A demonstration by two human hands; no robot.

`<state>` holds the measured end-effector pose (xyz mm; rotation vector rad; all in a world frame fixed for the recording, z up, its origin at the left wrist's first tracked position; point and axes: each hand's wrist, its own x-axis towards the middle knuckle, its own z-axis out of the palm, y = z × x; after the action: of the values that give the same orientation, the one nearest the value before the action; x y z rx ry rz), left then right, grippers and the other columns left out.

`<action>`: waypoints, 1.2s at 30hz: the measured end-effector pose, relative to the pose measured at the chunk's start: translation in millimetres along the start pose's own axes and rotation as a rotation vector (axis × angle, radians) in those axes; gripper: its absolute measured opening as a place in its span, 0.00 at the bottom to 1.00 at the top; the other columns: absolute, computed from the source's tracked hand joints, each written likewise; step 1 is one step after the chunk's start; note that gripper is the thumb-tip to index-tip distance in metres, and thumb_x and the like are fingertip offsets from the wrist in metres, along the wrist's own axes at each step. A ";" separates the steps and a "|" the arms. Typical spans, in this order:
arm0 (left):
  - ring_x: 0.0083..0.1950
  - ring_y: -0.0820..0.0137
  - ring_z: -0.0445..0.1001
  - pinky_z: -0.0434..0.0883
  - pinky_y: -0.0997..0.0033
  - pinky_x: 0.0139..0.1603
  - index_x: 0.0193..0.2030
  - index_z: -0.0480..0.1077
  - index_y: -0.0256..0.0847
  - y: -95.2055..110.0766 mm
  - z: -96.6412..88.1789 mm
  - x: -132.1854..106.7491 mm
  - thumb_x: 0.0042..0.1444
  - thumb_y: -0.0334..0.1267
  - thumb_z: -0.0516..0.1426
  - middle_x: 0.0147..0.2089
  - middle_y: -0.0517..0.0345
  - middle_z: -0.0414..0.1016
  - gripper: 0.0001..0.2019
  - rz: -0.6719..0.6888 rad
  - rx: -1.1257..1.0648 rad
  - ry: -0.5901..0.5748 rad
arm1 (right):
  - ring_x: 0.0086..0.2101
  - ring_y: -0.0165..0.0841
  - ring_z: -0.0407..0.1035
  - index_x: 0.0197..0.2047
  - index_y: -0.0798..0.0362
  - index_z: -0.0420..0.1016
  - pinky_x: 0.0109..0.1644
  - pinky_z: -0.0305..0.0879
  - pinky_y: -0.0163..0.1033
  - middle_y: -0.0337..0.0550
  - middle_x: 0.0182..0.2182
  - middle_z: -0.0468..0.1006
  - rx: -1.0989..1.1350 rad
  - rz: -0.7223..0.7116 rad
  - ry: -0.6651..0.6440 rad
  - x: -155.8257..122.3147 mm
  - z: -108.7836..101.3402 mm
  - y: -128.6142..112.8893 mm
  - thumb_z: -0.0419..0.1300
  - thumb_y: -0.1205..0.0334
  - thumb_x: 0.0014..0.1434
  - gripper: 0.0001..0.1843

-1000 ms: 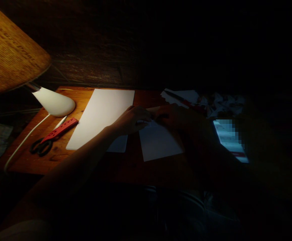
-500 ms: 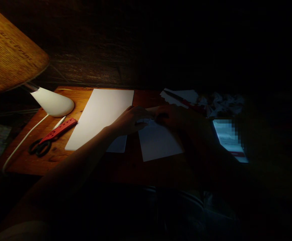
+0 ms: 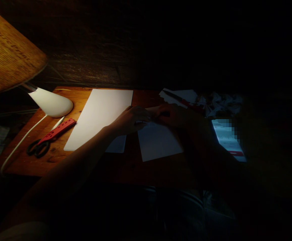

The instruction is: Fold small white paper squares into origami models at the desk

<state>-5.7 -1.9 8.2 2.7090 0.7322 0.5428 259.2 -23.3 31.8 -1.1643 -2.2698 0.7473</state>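
A white sheet of paper (image 3: 159,144) lies on the wooden table in front of me, dim in shadow. My left hand (image 3: 133,115) is at its far left edge, fingers curled and closed on the paper. At the far right edge is my right hand (image 3: 172,114), dark, with bent fingers pinched on the same sheet. Between the hands the far strip of the sheet looks raised or folded; shadow hides the detail. My left forearm crosses over a stack of white paper (image 3: 103,112).
On the left stand a lamp (image 3: 52,102) with its cord, scissors (image 3: 57,131) in a red cover, and a white pen-like stick (image 3: 58,123). Behind my right hand lie a red-handled knife (image 3: 173,96) on paper and several white folded pieces (image 3: 221,103). A lit phone (image 3: 227,140) rests at right.
My fingers have shifted slightly along the far edge of the sheet, the right hand's knuckles a little higher. The whole view has moved a touch; the other things stay put.
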 end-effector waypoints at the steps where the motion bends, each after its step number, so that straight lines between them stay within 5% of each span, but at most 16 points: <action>1: 0.63 0.56 0.77 0.72 0.49 0.64 0.51 0.83 0.50 0.3 -0.1 0.2 0.63 0.37 0.61 0.59 0.56 0.84 0.12 0.000 0.002 -0.002 | 0.41 0.36 0.77 0.38 0.49 0.86 0.49 0.69 0.41 0.43 0.43 0.86 0.007 -0.001 0.003 0.0 0.3 0.8 0.64 0.65 0.61 0.07; 9: 0.64 0.56 0.76 0.70 0.49 0.64 0.52 0.82 0.49 3.3 -0.9 -1.7 0.63 0.37 0.60 0.61 0.55 0.82 0.13 -0.049 0.021 -0.032 | 0.40 0.35 0.75 0.36 0.51 0.85 0.50 0.66 0.40 0.43 0.40 0.84 -0.032 -0.078 -0.014 2.1 5.9 12.6 0.60 0.72 0.54 0.12; 18: 0.64 0.56 0.76 0.70 0.49 0.64 0.51 0.82 0.48 1.8 0.0 -2.9 0.63 0.37 0.60 0.61 0.55 0.82 0.12 -0.053 0.037 -0.035 | 0.40 0.34 0.72 0.38 0.52 0.86 0.47 0.63 0.39 0.43 0.41 0.82 -0.137 -0.049 -0.063 0.2 1.1 -0.1 0.59 0.71 0.56 0.14; 26: 0.65 0.56 0.74 0.69 0.50 0.64 0.62 0.77 0.50 4.7 -0.5 -3.3 0.64 0.37 0.59 0.62 0.54 0.81 0.19 -0.040 0.089 -0.052 | 0.41 0.36 0.73 0.40 0.51 0.87 0.48 0.63 0.40 0.44 0.43 0.83 -0.191 -0.017 -0.060 0.7 1.7 -4.7 0.59 0.71 0.56 0.16; 36: 0.66 0.58 0.74 0.69 0.50 0.65 0.56 0.81 0.54 1.9 0.1 -3.2 0.65 0.36 0.60 0.63 0.57 0.81 0.16 -0.021 0.081 -0.051 | 0.43 0.38 0.75 0.42 0.49 0.87 0.51 0.69 0.43 0.43 0.43 0.85 -0.168 -0.026 0.076 -3.7 7.9 8.6 0.58 0.71 0.57 0.17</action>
<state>-7.4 -5.2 7.9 2.7744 0.7850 0.4467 261.1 -24.1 19.7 -1.2137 -2.3156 0.5013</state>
